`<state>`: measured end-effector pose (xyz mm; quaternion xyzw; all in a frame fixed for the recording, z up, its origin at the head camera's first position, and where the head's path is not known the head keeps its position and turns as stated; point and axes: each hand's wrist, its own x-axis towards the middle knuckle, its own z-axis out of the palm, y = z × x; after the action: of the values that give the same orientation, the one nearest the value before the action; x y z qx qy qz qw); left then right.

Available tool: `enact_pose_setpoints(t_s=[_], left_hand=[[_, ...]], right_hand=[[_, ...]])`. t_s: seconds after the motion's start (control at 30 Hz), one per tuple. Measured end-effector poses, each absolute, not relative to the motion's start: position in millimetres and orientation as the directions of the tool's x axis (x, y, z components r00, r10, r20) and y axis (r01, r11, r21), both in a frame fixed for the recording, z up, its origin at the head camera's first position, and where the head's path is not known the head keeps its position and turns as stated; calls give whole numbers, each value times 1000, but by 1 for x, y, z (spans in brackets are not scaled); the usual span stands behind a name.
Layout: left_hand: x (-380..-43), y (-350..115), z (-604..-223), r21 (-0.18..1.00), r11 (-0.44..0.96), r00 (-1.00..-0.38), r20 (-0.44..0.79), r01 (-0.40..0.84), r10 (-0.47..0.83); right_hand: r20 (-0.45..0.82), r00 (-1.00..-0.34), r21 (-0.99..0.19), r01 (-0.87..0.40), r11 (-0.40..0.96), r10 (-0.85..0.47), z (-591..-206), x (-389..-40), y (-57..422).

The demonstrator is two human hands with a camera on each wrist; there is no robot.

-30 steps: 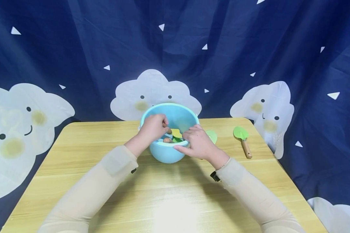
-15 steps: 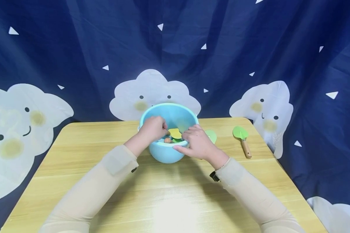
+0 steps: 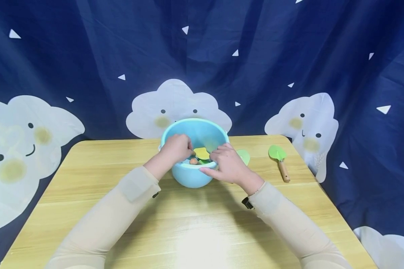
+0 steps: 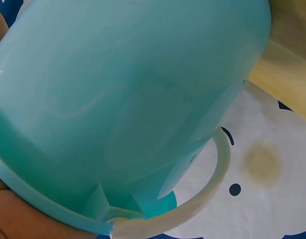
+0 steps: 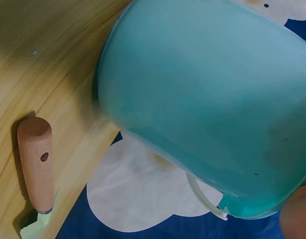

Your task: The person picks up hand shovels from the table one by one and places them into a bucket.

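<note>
A light blue bucket [image 3: 192, 176] with a pale handle [image 4: 213, 184] stands at the far middle of the table. My right hand [image 3: 230, 164] grips its near right rim, thumb outside and fingers over the edge. My left hand [image 3: 176, 147] reaches over the left rim with bent fingers; its fingertips are partly hidden inside. Close to them lies a flat yellow piece [image 3: 201, 153]. A round brown wooden end [image 3: 193, 161] and a green piece [image 3: 204, 162] lie lower in the bucket. Whether the left fingers pinch anything is not clear.
To the right on the table [image 3: 202, 216] lies a green toy trowel [image 3: 278, 158] with a wooden handle [image 5: 36, 164]. A pale green round piece [image 3: 244, 157] shows behind my right hand. A dark blue curtain [image 3: 202, 45] with clouds hangs behind the table.
My left hand has dipped slightly lower in the bucket. The yellow piece has shifted a little left and shows more fully. My right hand keeps its grip on the rim.
</note>
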<state>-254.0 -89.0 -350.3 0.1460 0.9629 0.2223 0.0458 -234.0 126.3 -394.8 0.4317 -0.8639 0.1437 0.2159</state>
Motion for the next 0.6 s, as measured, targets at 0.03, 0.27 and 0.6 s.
enact_pose_setpoints(t_s=[0.03, 0.27, 0.6], left_hand=[[-254, -89, -350, 440, 861, -954, -26, 256, 298], [-252, -87, -348, 418, 880, -962, -52, 224, 269], [-252, -88, -348, 431, 873, -960, -49, 227, 274]], right_hand=[[497, -535, -63, -808, 586, -683, -394, -234, 126], [485, -544, -67, -803, 592, -684, -395, -234, 126], [480, -546, -65, -803, 592, -687, -392, -233, 126]])
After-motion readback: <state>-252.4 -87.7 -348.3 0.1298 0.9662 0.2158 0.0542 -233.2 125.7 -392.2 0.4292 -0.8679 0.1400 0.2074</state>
